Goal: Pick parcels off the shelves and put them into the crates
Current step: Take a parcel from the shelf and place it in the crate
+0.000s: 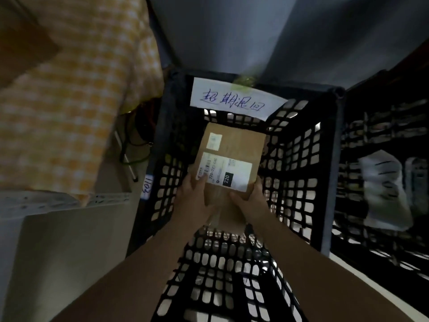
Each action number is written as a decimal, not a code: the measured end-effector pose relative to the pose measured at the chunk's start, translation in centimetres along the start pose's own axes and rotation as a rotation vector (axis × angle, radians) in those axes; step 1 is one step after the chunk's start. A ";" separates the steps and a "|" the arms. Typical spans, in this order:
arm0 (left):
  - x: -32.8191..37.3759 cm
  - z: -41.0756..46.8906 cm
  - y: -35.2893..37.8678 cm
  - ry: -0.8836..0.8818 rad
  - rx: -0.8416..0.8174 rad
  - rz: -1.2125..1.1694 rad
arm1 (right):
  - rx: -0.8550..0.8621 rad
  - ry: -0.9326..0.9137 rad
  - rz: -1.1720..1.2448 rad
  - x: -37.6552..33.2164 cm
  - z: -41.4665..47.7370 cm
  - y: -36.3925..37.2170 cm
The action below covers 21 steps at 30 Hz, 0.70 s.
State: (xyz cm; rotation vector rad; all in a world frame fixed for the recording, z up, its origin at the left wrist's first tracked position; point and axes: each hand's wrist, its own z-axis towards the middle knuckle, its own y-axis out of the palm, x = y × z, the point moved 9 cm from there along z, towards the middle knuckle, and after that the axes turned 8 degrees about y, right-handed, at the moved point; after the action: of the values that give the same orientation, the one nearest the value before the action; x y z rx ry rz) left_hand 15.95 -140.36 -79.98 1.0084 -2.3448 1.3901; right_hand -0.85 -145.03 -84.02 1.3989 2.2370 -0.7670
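Left hand [193, 194] grips the near left edge of a brown cardboard parcel [232, 145], thumb lying on its white shipping label [224, 170]; right hand [249, 198] is clamped on the near right edge, thumb on top; the fingers under the box are hidden. The parcel is held inside a black lattice crate [299, 159], above its floor; whether it touches the floor cannot be told. Label print is mostly illegible, save "220". A white paper sign [236, 98] with handwritten blue characters hangs on the crate's far rim; a small white tag [147, 184] sits at its left corner. At right, a second black crate [371, 126] holds a pale bagged item [385, 191], blurred. At left, a yellow checked cloth [69, 89] fills the view, cut off by the frame; cables [137, 140] show beside it.
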 end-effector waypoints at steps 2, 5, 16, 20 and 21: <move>-0.4 1.4 1.1 0.030 -0.008 0.071 | 0.000 -0.007 -0.016 0.2 2.3 0.2; -0.7 2.7 2.2 0.154 0.019 0.283 | 0.025 -0.031 -0.057 0.2 5.0 1.0; -3.9 5.6 7.3 0.278 -0.191 0.707 | 0.166 -0.144 -0.185 -0.1 8.2 1.2; -4.3 6.0 7.3 0.295 -0.176 0.740 | 0.103 -0.225 -0.429 -0.3 8.3 1.5; -4.4 6.1 7.3 0.291 -0.175 0.741 | 0.095 -0.241 -0.533 -0.4 8.3 1.8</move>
State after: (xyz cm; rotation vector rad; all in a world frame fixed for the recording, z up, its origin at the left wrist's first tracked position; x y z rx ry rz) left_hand 15.16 -141.25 -90.37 -0.1489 -2.6439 1.3728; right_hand 1.25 -149.89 -90.65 0.6890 2.4176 -1.1544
